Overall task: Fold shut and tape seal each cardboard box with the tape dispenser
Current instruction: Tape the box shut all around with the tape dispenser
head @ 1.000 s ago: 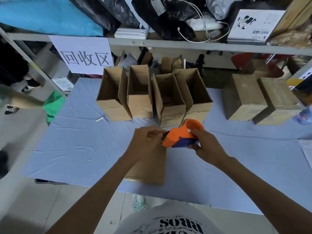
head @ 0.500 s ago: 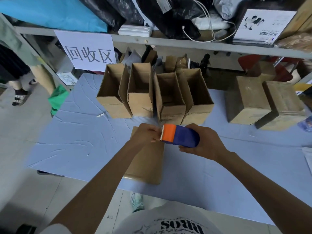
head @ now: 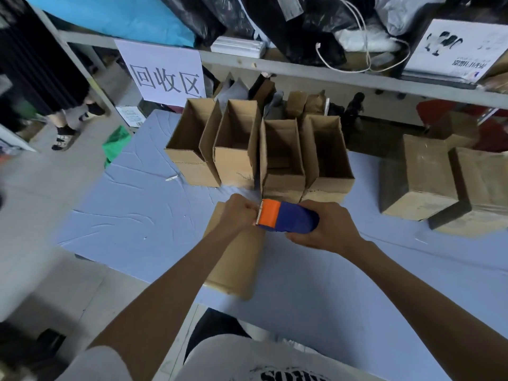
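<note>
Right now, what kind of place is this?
Probably a packing or stockroom area: open cardboard boxes lined up on a blue-covered table, a tape dispenser in the right hand, cluttered storage shelf behind.

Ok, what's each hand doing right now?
Left hand: curled at the toothed edge of the tape dispenser; whether it pinches tape cannot be told.
Right hand: closed on the tape dispenser.

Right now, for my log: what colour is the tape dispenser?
Tape dispenser: orange front, blue body; head view.

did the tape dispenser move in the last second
Yes, but mostly a turn: the tape dispenser has rolled in the right hand so its blue back faces up, yet it stays just in front of the open boxes.
</note>
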The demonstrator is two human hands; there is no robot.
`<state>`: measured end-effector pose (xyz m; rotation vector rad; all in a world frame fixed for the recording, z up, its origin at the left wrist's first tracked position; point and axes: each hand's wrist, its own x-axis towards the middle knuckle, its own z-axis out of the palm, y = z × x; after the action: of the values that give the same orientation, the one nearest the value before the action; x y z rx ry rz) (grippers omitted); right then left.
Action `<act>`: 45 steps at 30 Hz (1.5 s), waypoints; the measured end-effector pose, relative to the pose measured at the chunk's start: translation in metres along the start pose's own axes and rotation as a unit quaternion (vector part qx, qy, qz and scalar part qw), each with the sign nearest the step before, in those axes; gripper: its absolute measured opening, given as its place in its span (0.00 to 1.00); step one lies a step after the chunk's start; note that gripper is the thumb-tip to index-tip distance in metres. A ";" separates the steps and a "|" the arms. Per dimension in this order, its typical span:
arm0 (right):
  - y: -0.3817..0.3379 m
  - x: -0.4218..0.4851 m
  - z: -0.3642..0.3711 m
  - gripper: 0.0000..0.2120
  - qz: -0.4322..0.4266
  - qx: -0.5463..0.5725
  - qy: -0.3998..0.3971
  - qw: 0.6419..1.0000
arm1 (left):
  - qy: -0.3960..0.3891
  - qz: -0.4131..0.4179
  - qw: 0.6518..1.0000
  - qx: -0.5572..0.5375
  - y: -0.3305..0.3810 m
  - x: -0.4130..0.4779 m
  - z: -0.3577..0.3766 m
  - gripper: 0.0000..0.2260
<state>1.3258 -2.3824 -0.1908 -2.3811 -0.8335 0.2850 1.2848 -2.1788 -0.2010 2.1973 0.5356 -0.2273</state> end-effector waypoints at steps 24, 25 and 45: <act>0.058 0.002 -0.012 0.34 0.109 -0.080 -0.053 0.989 | 0.015 0.020 1.000 -0.011 -0.030 0.038 0.003 0.03; 0.058 0.002 -0.012 0.33 0.110 -0.080 -0.056 0.989 | 0.013 0.021 1.000 -0.007 -0.030 0.039 0.004 0.04; 0.060 0.002 -0.001 0.32 0.124 -0.084 -0.075 0.986 | 0.124 0.012 0.983 0.133 -0.035 0.027 0.026 0.11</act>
<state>1.3571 -2.4193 -0.2255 -2.6507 -0.6478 0.5174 1.2937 -2.1717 -0.2507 2.5093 0.6462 -0.0111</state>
